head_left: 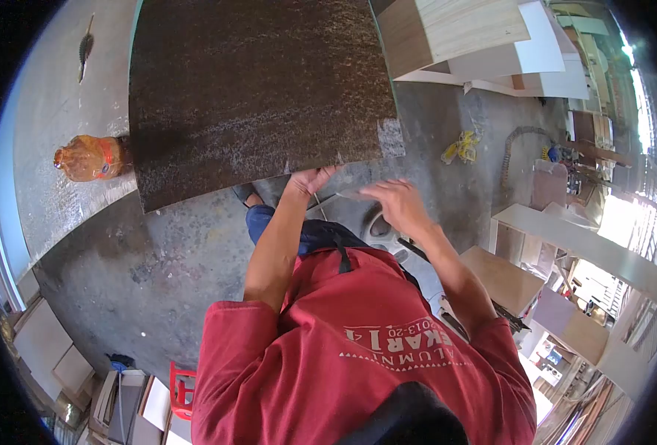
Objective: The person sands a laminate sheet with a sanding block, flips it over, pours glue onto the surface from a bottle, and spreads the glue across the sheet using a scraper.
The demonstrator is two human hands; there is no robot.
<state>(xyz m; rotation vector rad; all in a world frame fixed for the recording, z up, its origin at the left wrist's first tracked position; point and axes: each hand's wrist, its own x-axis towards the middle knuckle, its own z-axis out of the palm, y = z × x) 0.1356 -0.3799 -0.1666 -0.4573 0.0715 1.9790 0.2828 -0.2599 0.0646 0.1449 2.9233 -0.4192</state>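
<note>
A large dark brown panel (262,89) with pale smeared streaks fills the upper middle. My left hand (314,179) is at its near edge, fingers curled under the panel and gripping it. To the right of it, my right hand (401,206) is closed around a thin, flat, pale tool (354,195), whose tip points toward the panel's near edge without touching it. A whitish patch (391,136) marks the panel's near right corner. Left of the panel lies an orange plastic bottle (91,158) on a grey worktop.
Pale boards (462,33) are stacked at the upper right. Yellow crumpled material (460,147) and a coiled hose (508,152) lie on the concrete floor. A red stool (182,391) stands at the lower left. Shelves and boards line the right side.
</note>
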